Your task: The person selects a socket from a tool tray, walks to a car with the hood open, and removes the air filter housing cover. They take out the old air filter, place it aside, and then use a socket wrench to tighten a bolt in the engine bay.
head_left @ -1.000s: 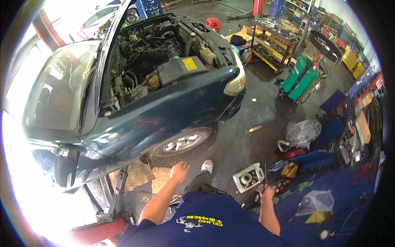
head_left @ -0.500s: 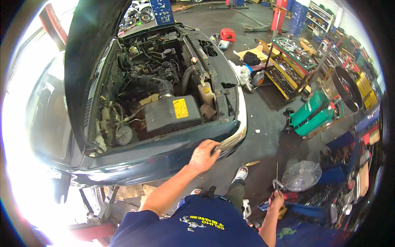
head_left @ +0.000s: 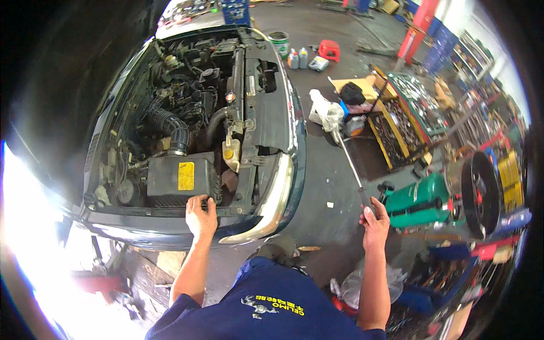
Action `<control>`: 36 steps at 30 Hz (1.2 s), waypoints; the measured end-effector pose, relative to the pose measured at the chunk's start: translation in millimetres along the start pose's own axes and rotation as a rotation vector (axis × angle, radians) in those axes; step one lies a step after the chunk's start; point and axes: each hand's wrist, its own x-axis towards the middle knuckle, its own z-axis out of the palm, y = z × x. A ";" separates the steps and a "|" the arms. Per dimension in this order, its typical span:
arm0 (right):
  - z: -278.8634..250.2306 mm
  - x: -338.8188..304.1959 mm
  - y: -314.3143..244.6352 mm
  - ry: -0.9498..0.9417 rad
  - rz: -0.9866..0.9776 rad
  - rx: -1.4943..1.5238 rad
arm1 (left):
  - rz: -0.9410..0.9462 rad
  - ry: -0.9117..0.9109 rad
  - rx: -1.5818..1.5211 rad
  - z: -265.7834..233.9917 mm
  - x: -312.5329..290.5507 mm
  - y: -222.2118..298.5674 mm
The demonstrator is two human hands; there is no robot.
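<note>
In my right hand [head_left: 375, 220] is a long-shafted screwdriver [head_left: 352, 167], its dark handle between my fingers and thumb. Its thin metal shaft points up and away, over the floor right of the car. My left hand [head_left: 200, 215] rests at the car's fender edge [head_left: 164, 214], thumb apart from the lightly bent fingers, holding nothing. Just beyond those fingertips sits a black air filter box [head_left: 161, 177] with a yellow label [head_left: 186, 176]. A ribbed intake hose [head_left: 177, 131] runs from it into the engine bay. Beside the box stands a pale plastic reservoir [head_left: 233, 148] with a yellow cap.
The raised hood [head_left: 73, 73] looms at the left, and a headlight [head_left: 266, 212] edges the near front corner. To the right are a tool cart [head_left: 405, 133], a green tank [head_left: 416, 201] and a black wheel rim [head_left: 481, 195]. A red stool [head_left: 329, 50] stands farther back.
My left hand has shifted from beside the headlight to the fender edge by the air filter box. My right hand has risen and reached forward with the screwdriver. The view has turned.
</note>
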 end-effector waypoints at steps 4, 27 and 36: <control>38.3 85.3 -10.2 -0.146 0.074 0.041 | -0.035 0.019 0.128 3.6 2.4 5.8; 513.9 381.1 -21.4 -1.158 0.113 -0.126 | -0.948 0.477 0.732 36.8 8.1 1.4; 701.1 399.9 9.4 -1.328 0.158 -0.269 | -1.409 0.490 0.912 60.8 39.4 20.0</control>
